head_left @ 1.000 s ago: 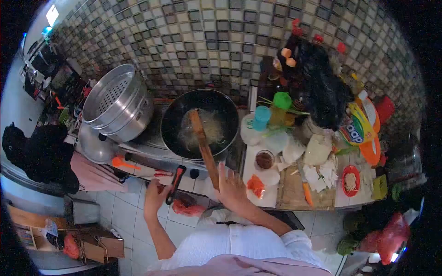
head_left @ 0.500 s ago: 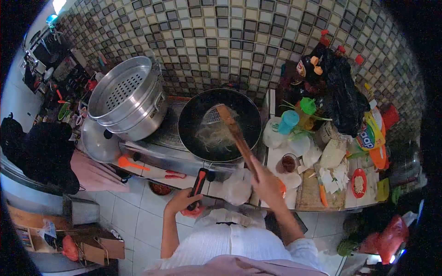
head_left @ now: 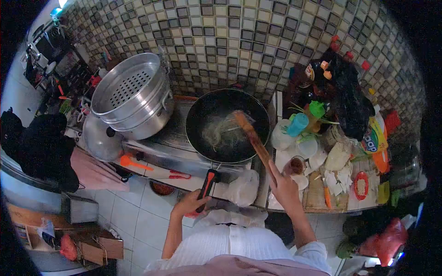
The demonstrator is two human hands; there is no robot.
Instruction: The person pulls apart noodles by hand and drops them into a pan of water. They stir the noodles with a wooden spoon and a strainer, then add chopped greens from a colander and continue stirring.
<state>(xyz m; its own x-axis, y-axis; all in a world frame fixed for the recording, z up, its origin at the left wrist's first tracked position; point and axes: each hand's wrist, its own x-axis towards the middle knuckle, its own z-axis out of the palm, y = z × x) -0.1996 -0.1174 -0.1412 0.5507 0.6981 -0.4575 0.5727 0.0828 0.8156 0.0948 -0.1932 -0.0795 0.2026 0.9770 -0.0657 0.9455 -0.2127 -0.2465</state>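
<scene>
The left hand [head_left: 191,202] gripped the wok's handle [head_left: 206,183]. The right hand [head_left: 284,187] clasped a wooden spatula [head_left: 252,136] reaching into noodles [head_left: 222,132] inside the wok [head_left: 227,125] on the stove.

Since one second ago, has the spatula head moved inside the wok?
Yes. The spatula, held by the right hand, shifted from the wok's middle toward its right rim. The left hand grips the wok handle.
</scene>
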